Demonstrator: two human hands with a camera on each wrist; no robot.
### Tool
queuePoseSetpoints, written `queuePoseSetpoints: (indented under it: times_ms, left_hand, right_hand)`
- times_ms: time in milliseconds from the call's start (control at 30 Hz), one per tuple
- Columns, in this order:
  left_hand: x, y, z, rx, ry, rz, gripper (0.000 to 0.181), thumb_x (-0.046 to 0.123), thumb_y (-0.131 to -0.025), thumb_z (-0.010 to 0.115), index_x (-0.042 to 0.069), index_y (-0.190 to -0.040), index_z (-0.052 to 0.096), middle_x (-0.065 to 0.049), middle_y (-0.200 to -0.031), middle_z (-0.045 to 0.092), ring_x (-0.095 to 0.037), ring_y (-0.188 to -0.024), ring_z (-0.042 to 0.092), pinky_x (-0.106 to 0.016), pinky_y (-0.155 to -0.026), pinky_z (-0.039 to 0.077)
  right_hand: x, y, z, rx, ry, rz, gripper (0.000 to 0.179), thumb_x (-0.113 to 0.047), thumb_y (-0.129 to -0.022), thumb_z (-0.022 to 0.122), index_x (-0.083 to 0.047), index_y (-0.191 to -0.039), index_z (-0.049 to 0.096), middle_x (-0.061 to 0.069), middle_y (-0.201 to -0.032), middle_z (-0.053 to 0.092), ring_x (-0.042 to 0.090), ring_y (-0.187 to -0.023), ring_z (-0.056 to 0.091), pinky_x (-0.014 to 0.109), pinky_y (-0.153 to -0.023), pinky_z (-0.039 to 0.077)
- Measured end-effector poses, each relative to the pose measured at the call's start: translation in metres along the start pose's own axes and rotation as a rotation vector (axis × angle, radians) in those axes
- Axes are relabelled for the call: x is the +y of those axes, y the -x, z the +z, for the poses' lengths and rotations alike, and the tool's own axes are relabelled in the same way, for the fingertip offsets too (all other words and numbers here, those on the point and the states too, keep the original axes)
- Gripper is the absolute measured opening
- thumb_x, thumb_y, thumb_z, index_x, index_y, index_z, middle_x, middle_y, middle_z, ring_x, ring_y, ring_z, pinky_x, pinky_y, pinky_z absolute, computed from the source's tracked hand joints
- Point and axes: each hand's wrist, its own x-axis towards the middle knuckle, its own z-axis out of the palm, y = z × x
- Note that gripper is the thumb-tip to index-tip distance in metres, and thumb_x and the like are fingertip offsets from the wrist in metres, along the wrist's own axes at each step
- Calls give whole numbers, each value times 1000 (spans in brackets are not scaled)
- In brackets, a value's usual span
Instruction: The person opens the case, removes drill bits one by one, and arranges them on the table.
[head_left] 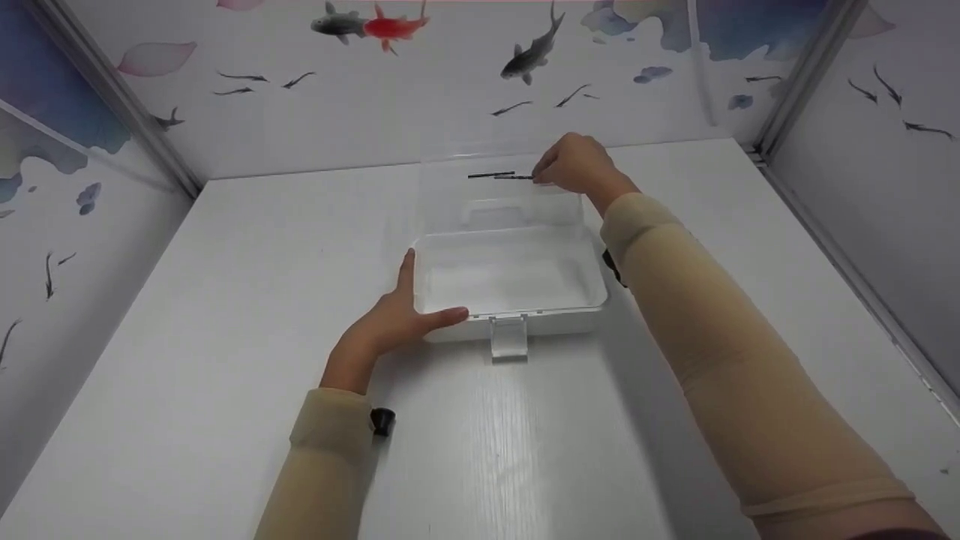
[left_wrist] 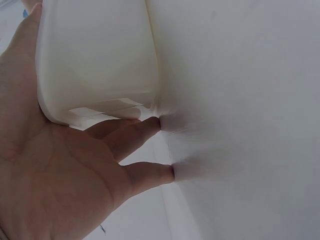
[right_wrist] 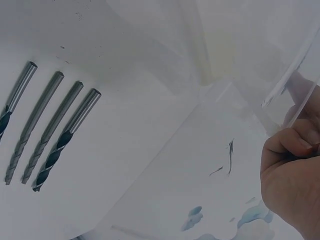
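A clear plastic box [head_left: 510,277] stands with its hinged lid [head_left: 457,206] raised at the back and a latch [head_left: 510,337] hanging at its front. My left hand [head_left: 394,319] braces the box's front left corner, thumb along the front rim and index finger up the left side. In the left wrist view, this hand's other fingers [left_wrist: 140,175] reach straight down to the table beside the box wall [left_wrist: 95,55]. With curled fingers, my right hand [head_left: 577,161] pinches the lid's far right edge. The right wrist view shows that hand [right_wrist: 295,175] at the transparent lid edge.
Several drill bits [right_wrist: 55,157] lie side by side on the white table, some with dark flutes. Thin dark bits [head_left: 491,175] appear through the lid in the head view. Printed fish panels [head_left: 450,90] wall in the table's back and sides.
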Motion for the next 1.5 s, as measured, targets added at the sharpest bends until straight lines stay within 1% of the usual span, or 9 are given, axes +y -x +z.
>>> queuePoseSetpoints:
  times_ms: [200,367,500,667,900,1100,1267,1367,1500]
  left_hand:
    - [1,1,-1,3,-5,-15,143,80,-79,76,31,-168,-23,-19,-179,14,-40,-163,28,-59,-131,28]
    - [1,2,-3,1,-3,0,143,81,-79,76,32,-168,-24,-17,-180,13,-38,-164,27,-59,-131,28]
    - [1,1,-4,3,-6,9,143,84,-78,74,33,-168,-24,-16,-180,11,-39,-164,26,-59,-131,28]
    - [1,0,-4,7,-9,-2,142,84,-78,73,32,-168,-23,-17,-180,13,-39,-164,27,-59,-130,28]
    - [1,2,-6,15,-3,-1,142,83,-78,75,32,-168,-23,-17,-180,13,-39,-164,27,-59,-131,28]
    - [1,1,-6,7,-11,2,144,86,-76,74,32,-168,-24,-18,-179,15,-38,-163,29,-58,-131,28]
    - [2,0,-6,13,-12,1,145,85,-76,75,32,-168,-23,-21,-177,21,-39,-162,32,-58,-130,29]
    - [2,0,-4,3,-15,4,145,85,-76,75,31,-168,-24,-23,-176,24,-40,-161,34,-58,-129,31]
    - [0,1,-2,-5,-17,4,146,87,-75,74,31,-168,-24,-23,-176,23,-40,-160,34,-58,-129,32]
  right_hand:
    - [-3,0,1,15,11,-6,27,-24,-105,69,-14,-127,80,7,-152,64,32,-147,53,51,-122,43]
    - [-4,1,2,29,56,-28,27,-26,-106,67,-14,-128,79,9,-159,58,34,-150,50,52,-122,44]
    - [-4,1,2,37,104,-50,28,-26,-108,64,-14,-130,78,10,-161,55,35,-149,50,54,-118,46]
    - [-5,-1,4,32,146,-58,29,-26,-109,62,-15,-132,76,12,-160,56,35,-143,55,54,-113,49]
    - [-7,-3,5,26,149,-59,29,-26,-110,61,-16,-133,76,10,-157,59,34,-141,56,54,-114,48]
    - [-7,-1,6,44,168,-59,29,-26,-110,59,-16,-132,75,9,-148,65,30,-126,61,52,-108,51]
    - [-7,3,3,44,161,-114,31,-26,-111,55,-13,-133,73,11,-144,64,29,-116,59,51,-103,51]
    - [-4,8,-1,27,124,-150,32,-26,-112,53,-10,-134,70,15,-133,63,28,-109,56,47,-94,50]
    - [1,13,-5,19,90,-194,32,-25,-113,52,-7,-134,68,11,-112,58,25,-99,53,41,-85,46]
